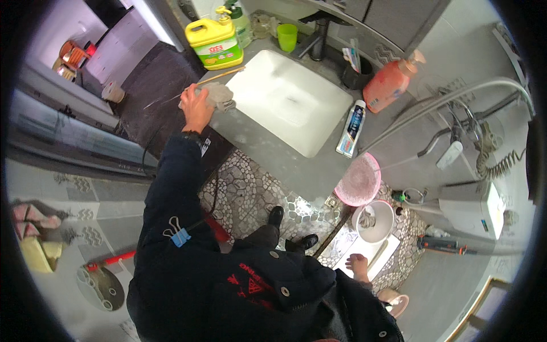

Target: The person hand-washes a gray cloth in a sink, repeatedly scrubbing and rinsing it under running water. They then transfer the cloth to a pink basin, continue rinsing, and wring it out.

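At the left end of the grey countertop (273, 151), my left hand (196, 108) is closed over a crumpled grey cloth (219, 95), pressing it on the surface. A thin light-brown stick (222, 75) lies just past the cloth, one end near the sink rim. The white rectangular sink (293, 102) is to the right of that hand. My right hand (358, 267) hangs low at my side, fingers loosely bent and apart, with nothing visible in it. Below it is a white squat toilet (384, 256).
Around the sink stand a yellow detergent jug (215, 45), a green cup (287, 37), a black faucet (320, 40), a toothbrush cup (357, 74), a toothpaste tube (351, 128) and a pink pump bottle (390, 85). A pink basin (359, 179) and white bucket (373, 222) sit below.
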Action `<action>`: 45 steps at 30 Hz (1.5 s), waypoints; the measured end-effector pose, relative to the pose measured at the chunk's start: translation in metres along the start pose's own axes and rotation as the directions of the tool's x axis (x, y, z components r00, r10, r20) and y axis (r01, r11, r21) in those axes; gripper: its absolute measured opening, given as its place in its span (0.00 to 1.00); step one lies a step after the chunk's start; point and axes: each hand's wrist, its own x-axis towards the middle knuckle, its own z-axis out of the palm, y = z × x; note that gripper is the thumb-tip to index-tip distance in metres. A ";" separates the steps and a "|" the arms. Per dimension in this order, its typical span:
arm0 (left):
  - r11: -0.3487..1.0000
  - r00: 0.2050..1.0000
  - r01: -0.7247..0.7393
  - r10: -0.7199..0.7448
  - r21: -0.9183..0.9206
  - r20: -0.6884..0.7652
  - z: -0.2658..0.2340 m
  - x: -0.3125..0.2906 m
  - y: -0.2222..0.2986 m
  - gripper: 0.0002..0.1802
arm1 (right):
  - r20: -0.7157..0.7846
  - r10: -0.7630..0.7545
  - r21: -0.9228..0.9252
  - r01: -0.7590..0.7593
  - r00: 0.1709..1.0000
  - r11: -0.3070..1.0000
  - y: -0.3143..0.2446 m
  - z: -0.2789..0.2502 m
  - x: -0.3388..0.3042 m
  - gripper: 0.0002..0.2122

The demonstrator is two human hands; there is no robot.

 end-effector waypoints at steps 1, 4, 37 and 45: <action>0.998 0.999 -0.049 0.048 -0.029 -0.023 0.001 -0.005 -0.003 0.20 | -0.004 -0.005 0.006 0.005 1.000 1.000 -0.002 0.005 0.001 0.10; 0.982 0.993 -0.120 0.122 -0.146 0.002 -0.005 -0.017 -0.015 0.18 | 0.007 -0.045 0.043 0.045 0.999 0.998 -0.004 0.010 0.002 0.10; 0.010 0.135 0.990 0.293 -0.144 0.947 0.058 -0.360 0.500 0.13 | -0.108 -0.529 0.008 0.533 0.842 0.846 -0.058 -0.104 0.097 0.12; -0.531 0.126 0.822 0.522 0.206 0.843 0.155 -0.345 0.521 0.28 | -0.108 -0.769 -0.233 0.736 0.631 0.636 -0.138 -0.053 0.213 0.06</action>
